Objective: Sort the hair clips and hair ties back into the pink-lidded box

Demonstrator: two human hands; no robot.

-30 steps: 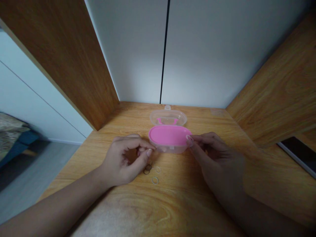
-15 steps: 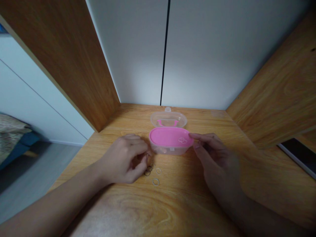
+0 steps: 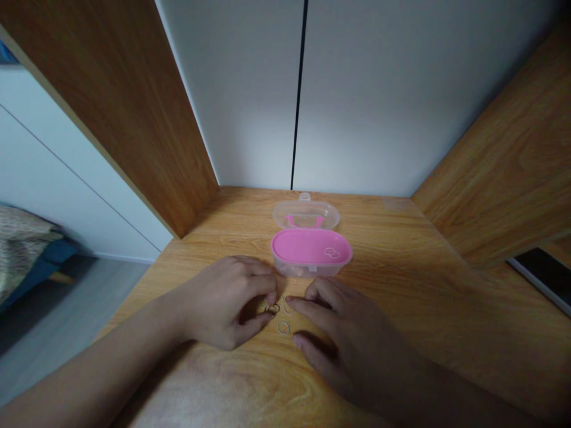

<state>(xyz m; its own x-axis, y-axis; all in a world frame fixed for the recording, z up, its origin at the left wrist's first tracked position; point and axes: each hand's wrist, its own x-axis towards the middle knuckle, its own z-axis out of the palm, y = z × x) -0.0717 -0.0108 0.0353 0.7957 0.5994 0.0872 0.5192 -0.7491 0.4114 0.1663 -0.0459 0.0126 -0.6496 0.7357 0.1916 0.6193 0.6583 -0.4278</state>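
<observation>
My left hand [image 3: 232,303] rests low over the tabletop. Its thumb and forefinger are apart on either side of a small dark ring [image 3: 273,309], close to it or touching. A thin pale ring shows partly behind those fingers. My right hand [image 3: 341,333] has its thumb and forefinger spread, and the forefinger's tip is at a small light ring [image 3: 288,307]. Another pale ring [image 3: 283,328] lies between the two hands. Behind them stands an oval clear plastic box [image 3: 328,271] with its lid [image 3: 306,208] swung back. Two overlapping light rings [image 3: 331,253] are on its pink tray [image 3: 303,245].
The wooden tabletop [image 3: 223,380] runs back to pale panels [image 3: 357,119] with a dark gap. Wooden boards [image 3: 111,101] stand at both sides. A dark-screened phone [image 3: 542,276] lies at the right. Floor and bedding show at the far left.
My right hand has left the box's right end and come down toward me to the loose rings. My left hand has shifted slightly right, over the dark rings.
</observation>
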